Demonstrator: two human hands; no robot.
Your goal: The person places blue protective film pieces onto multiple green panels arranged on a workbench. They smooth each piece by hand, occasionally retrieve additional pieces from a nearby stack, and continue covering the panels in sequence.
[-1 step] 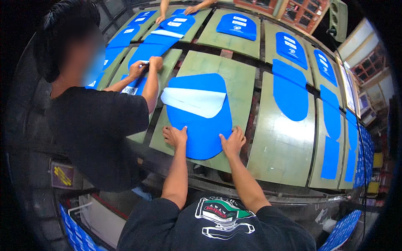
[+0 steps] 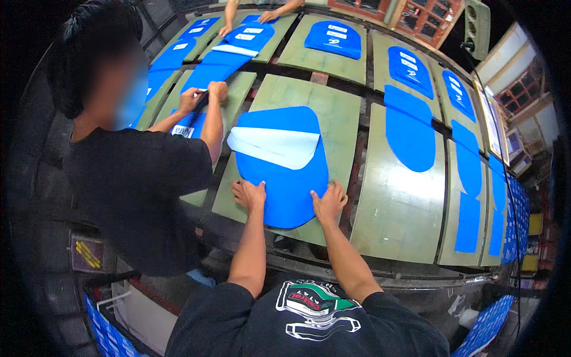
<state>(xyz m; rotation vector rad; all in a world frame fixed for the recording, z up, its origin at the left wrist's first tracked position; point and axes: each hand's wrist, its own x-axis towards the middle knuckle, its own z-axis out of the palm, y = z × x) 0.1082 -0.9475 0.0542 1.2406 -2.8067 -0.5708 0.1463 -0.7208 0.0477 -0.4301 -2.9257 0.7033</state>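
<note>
A rounded blue fabric piece (image 2: pixel 288 199) lies on the greenish board (image 2: pixel 345 107) before me. Across its upper part is a pale, light-blue folded flap (image 2: pixel 276 149). At the piece's lower left edge rests my left hand (image 2: pixel 248 193), its thumb on the cloth and its fingers bent outward over the board. My right hand (image 2: pixel 329 202) mirrors it at the lower right edge, thumb touching the fabric, fingers apart from the thumb. No cloth shows between the fingers of either hand.
To my left a person in a black shirt (image 2: pixel 131 184) handles a dark object over another board. Another person's hands (image 2: pixel 270 16) touch blue cloth at the far side. More boards (image 2: pixel 398 220) with blue pieces (image 2: pixel 410 131) stand to the right, separated by dark gaps.
</note>
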